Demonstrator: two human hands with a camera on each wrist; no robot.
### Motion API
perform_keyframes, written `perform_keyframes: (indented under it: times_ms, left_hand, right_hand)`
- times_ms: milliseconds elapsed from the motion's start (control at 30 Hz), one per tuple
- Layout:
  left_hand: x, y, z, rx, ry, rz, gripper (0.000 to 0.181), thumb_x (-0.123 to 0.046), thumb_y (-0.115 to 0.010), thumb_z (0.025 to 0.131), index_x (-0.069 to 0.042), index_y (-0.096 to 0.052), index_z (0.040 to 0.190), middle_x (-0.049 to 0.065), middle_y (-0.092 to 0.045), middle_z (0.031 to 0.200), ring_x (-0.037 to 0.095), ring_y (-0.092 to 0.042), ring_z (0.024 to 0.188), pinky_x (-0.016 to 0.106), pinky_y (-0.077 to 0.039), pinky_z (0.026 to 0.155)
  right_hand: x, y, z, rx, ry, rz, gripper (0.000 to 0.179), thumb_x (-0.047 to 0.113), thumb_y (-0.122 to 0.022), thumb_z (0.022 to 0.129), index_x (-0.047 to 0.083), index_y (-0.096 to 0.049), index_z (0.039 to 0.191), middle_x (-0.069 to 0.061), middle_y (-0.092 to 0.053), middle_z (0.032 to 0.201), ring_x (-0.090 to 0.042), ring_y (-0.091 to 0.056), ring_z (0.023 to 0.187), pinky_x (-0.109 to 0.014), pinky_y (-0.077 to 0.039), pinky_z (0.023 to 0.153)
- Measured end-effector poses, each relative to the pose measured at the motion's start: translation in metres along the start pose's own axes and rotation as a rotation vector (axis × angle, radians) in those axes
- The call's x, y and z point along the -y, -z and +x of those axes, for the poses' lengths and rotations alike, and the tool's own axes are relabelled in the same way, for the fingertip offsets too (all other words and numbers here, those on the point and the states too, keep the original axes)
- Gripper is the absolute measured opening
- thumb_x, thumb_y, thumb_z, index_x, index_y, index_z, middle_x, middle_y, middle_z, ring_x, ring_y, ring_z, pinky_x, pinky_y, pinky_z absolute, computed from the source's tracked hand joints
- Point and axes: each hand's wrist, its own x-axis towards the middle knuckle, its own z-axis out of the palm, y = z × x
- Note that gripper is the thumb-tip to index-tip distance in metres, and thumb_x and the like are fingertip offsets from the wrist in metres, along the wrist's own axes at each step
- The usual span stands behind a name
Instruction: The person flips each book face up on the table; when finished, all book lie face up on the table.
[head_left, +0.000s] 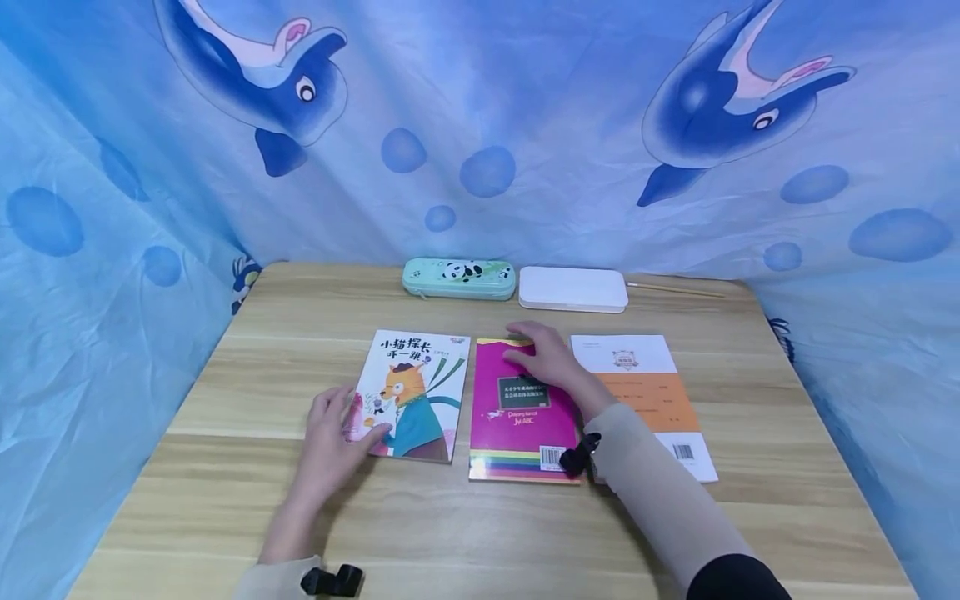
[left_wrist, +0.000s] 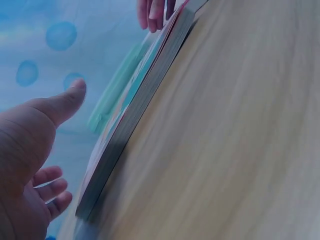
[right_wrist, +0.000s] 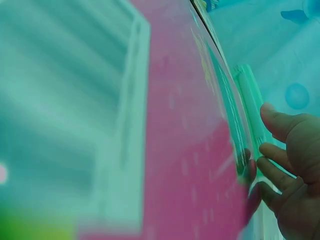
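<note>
A person's left hand (head_left: 335, 437), thumb spread wide from loosely bent fingers, grasps nothing beside a cat storybook (head_left: 411, 408) on a wooden table (head_left: 465, 542). The right hand (head_left: 551, 358), likewise relaxed and ungripping, hangs at the far edge of a pink book (head_left: 497, 432) in the row's middle; whether its fingertips touch the cover cannot be told. An orange-and-white book (head_left: 663, 402) lies at right.

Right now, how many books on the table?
3. Cat-cover book on the left, at the left hand; magenta book in the middle, at the right hand; white-and-orange book on the right, partly hidden by the right sleeve. Any stacked underneath wouldn't show.
</note>
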Motion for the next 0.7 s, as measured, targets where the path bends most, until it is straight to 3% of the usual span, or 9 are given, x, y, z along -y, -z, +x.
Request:
perform_keyframes:
  times_ms: [300,467,700]
  left_hand:
    - [-0.023,-0.019,0.002,0.12,-0.054,-0.004,0.096,-0.044,-0.082,0.084,-0.004,-0.033,0.156,0.019,-0.031,0.157,0.04,-0.033,0.143,0.061,-0.035,0.114]
    - [-0.032,-0.03,0.001,0.158,-0.116,-0.001,0.093,-0.042,-0.084,0.083,-0.004,-0.037,0.155,0.015,-0.035,0.155,0.037,-0.037,0.141,0.056,-0.039,0.113]
    - [-0.045,-0.042,0.001,0.218,-0.13,-0.004,0.089,-0.044,-0.082,0.084,-0.01,-0.041,0.155,0.009,-0.035,0.158,0.034,-0.04,0.138,0.059,-0.048,0.104]
  right_hand:
    - [-0.015,0.017,-0.02,-0.078,-0.029,0.001,0.055,0.025,-0.073,0.095,0.006,-0.055,0.144,-0.013,-0.056,0.143,-0.031,-0.052,0.133,-0.047,-0.045,0.11]
    - [-0.018,0.022,-0.027,-0.109,-0.073,-0.009,0.056,0.025,-0.074,0.095,0.005,-0.055,0.143,-0.014,-0.057,0.142,-0.03,-0.055,0.13,-0.047,-0.046,0.109]
    - [-0.012,0.027,-0.033,-0.123,-0.191,-0.058,0.059,0.028,-0.073,0.095,0.002,-0.053,0.144,-0.017,-0.06,0.135,-0.032,-0.058,0.122,-0.048,-0.05,0.104]
